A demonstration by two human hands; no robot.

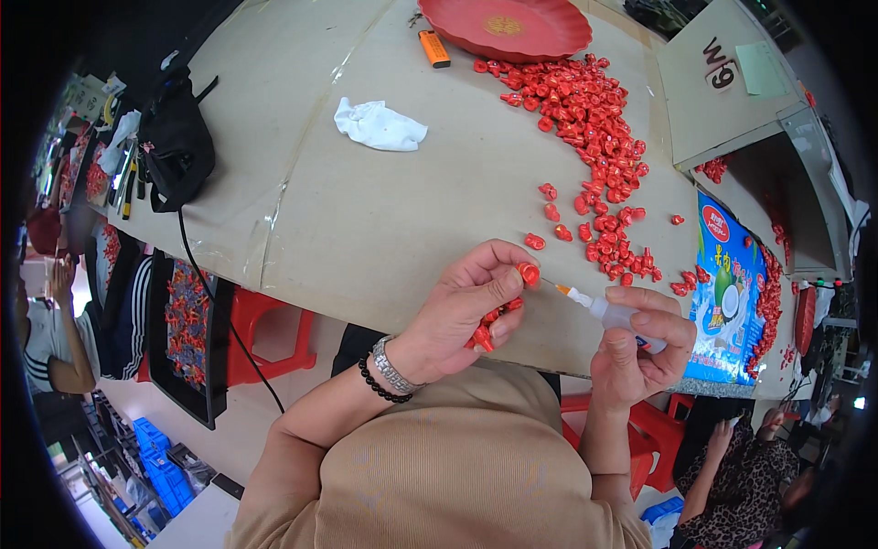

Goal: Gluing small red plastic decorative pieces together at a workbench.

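My left hand (471,306) pinches a small red piece (528,273) between thumb and forefinger, and a few more red pieces (485,334) sit in its curled fingers. Facing it, my right hand (645,348) grips a small white glue bottle (617,316). The bottle's thin nozzle, orange at its base, points left at the pinched piece, close to it; whether the tip touches cannot be made out. Beyond my hands, a long heap of glossy red pieces (594,128) spreads over the beige table (311,238), with several loose ones nearer to me.
At the far edge stand a red scalloped tray (508,27) and an orange box (434,49). A crumpled white tissue (380,125) lies left of the heap. On the right are a blue printed sheet (727,293) and an open-fronted box (741,101). A black bag (178,137) sits left; other people work nearby.
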